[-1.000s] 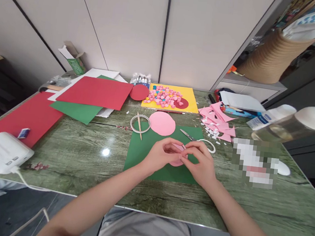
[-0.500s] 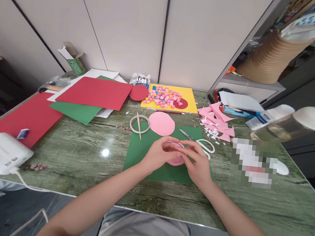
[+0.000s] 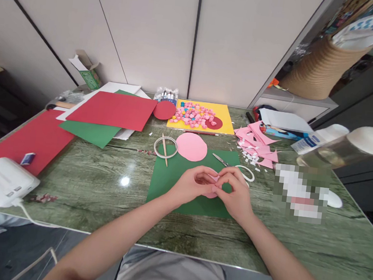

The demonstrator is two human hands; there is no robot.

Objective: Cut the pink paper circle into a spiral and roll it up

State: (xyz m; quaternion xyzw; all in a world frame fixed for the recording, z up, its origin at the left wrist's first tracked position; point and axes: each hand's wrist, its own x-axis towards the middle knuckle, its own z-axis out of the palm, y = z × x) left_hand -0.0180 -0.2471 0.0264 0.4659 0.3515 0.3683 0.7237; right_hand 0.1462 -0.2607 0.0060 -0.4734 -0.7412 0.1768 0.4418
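Observation:
My left hand point(image 3: 193, 185) and my right hand point(image 3: 236, 193) meet at the fingertips over a green sheet of paper point(image 3: 164, 189). Between them they pinch a pink paper circle point(image 3: 211, 194), whose edges show above and below the fingers; the fingers cover its middle. Whether something smaller is in the fingertips, I cannot make out. Another pink paper circle point(image 3: 191, 147) lies flat just beyond my left hand. White-handled scissors point(image 3: 221, 159) rest beside my right hand, their handles partly covered by it. A ring point(image 3: 155, 151) with a pointed wooden stick point(image 3: 165, 151) across it lies left of the sheet.
Small pink, yellow and blue balls point(image 3: 192, 114) sit on yellow paper point(image 3: 228, 113) at the back. Pink paper scraps point(image 3: 257, 141) lie to the right, near a clear bottle point(image 3: 326, 156). Red sheets point(image 3: 112, 109) and a white charger point(image 3: 3, 182) are on the left.
Both hands have shifted slightly right with the pink circle. My right fingers are drawn in closer and now cover more of the scissors' handles.

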